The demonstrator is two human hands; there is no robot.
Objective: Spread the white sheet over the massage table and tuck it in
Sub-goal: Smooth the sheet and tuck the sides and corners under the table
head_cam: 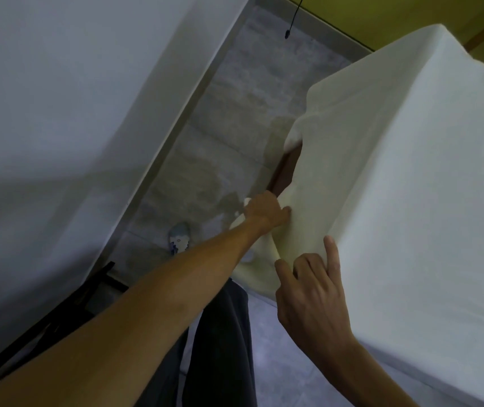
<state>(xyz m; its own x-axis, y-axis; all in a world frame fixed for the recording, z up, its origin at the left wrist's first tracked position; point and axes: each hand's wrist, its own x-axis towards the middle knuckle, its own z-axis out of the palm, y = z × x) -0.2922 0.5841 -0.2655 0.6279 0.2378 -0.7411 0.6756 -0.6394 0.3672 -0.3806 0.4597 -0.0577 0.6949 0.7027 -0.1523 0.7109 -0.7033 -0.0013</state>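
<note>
The white sheet covers the massage table on the right and hangs down its near side. A dark brown part of the table shows in a gap where the hanging cloth is lifted. My left hand reaches low along the table's side and grips a bunched fold of the hanging sheet. My right hand is at the table's edge, fingers curled and index finger raised, pinching the sheet's fold near the corner.
A second white-covered bed fills the left side, with a dark frame below it. A narrow tiled floor aisle runs between the two. My shoe and dark trousers are below. A black cord hangs at the back.
</note>
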